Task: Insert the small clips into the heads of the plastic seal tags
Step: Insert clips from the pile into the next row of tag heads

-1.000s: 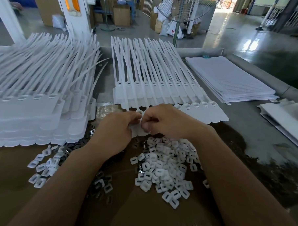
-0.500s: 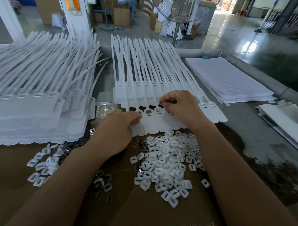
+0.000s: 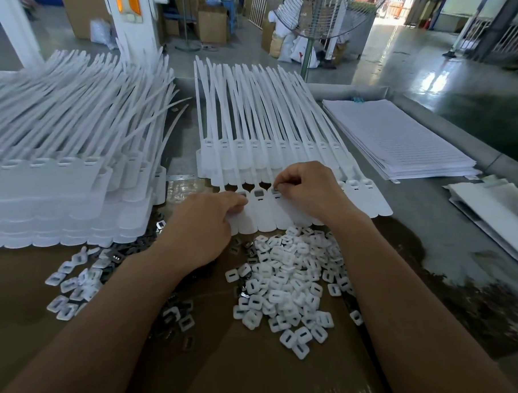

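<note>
Pinched betw. thumb & forefinger of R hand (image 3: 308, 191) is a small grey clip (image 3: 276, 190), held at the square head of one of the flat white plastic seal tags (image 3: 270, 222). The strip's left end is gripped by L hand (image 3: 205, 225), and 3 heads w/ grey inserts are seen there. Nearest, 2 heaps of white square slotted pieces (image 3: 285, 287) are spread on brown cardboard (image 3: 229, 361), and beyond, a thick tag stack (image 3: 44, 199) is piled at left; vs 1 s ago, R hand has been moved up from beside L hand.
</note>
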`<state>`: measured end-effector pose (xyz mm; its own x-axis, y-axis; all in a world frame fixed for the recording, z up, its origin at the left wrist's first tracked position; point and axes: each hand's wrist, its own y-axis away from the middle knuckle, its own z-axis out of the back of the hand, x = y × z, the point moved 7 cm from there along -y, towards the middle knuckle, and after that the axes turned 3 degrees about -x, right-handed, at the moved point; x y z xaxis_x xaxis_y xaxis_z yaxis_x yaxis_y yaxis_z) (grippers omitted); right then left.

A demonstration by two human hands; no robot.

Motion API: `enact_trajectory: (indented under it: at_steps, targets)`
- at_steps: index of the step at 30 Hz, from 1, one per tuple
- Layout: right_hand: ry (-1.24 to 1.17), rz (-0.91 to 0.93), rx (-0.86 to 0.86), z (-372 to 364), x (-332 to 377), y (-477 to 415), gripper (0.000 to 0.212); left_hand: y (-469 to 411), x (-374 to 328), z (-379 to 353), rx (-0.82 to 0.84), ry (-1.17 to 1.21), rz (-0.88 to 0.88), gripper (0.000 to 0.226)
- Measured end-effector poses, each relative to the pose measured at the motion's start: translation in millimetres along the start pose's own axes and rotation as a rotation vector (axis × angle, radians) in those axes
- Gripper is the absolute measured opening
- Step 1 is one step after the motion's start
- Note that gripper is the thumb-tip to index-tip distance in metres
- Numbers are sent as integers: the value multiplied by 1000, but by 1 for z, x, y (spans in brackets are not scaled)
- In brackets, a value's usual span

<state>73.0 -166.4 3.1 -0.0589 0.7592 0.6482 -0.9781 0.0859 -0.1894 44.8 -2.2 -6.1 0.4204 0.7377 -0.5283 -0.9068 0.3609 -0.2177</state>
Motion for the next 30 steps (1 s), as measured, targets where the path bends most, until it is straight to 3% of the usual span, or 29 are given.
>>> enact_trajectory:
  at_steps: [8,16,22,25,30]
  targets:
    - [144,-2,24,-6,0,-1,17,0,-2,-1,-1,-11,-7,59]
    - [46,-53,-68,-4,-3,-3,15,-1,-1,-1,1,-2,-17,59]
    - [10,-12,-43,0,0,-2,14,-3,-1,0,-6,38,-11,59]
    - [-65,104,64,3,19,7,12,-5,2,0,4,100,26,58]
    - [38,308,460,-24,54,37,12,-5,0,3,1,124,31,45]
